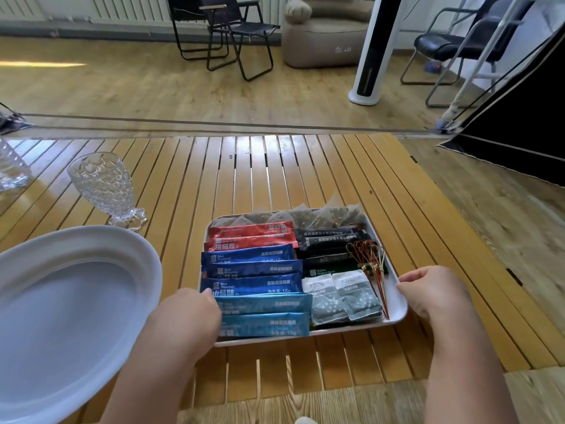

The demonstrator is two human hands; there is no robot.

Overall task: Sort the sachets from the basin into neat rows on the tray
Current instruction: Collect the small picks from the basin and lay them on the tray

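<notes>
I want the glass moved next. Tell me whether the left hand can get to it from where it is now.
Probably yes. The left hand sits at the tray's left edge, and the goblet stands upright beyond the white basin, with bare table slats between them. It would only need to skirt the basin's rim.

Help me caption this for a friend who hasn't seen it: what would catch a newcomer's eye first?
The white tray at centre, packed with rows of red sachets, blue sachets and black sachets, with the left hand and right hand at its sides. Left of it sit the white basin and a cut-glass goblet.
</notes>
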